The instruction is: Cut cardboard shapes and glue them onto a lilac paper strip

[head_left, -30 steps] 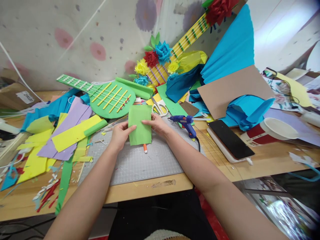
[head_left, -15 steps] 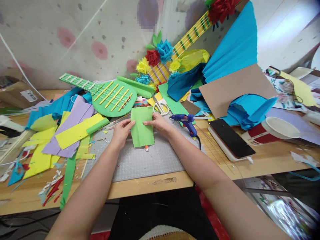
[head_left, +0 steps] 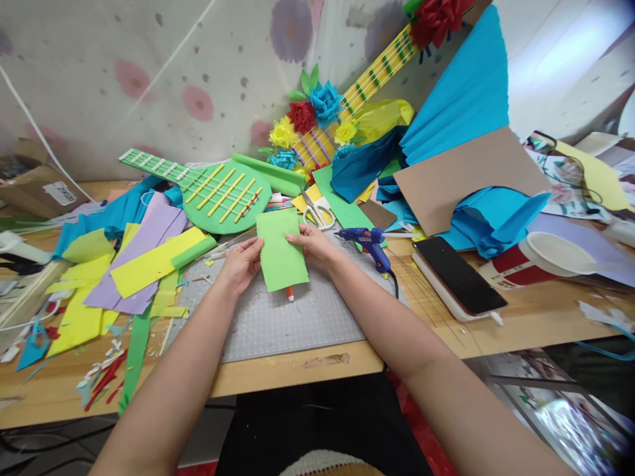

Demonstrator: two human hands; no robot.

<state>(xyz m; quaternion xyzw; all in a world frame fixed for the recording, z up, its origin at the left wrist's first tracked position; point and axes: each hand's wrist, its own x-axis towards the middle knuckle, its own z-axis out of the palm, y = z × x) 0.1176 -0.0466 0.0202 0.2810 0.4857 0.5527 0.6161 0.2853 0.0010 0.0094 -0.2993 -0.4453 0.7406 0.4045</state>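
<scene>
We see one green paper sheet (head_left: 282, 258) pinched at one side by the left hand (head_left: 242, 264) and at the other by the right hand (head_left: 315, 244), above one grey gridded mat (head_left: 297, 330). Around it we count one pair of scissors (head_left: 312, 207), one glue gun (head_left: 364, 237), one phone (head_left: 459, 274), one cup (head_left: 516, 261) and two guitars (head_left: 225, 198). One carton (head_left: 24, 192) bears a label (head_left: 60, 192), perhaps printed but too blurred for us to read, and a spotted wall (head_left: 238, 39) rises behind the wooden table (head_left: 258, 379).

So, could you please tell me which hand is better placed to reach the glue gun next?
Probably the right hand: it holds the green paper by the edge nearer the glue gun, while the left hand is at the opposite edge, farther away.
</scene>
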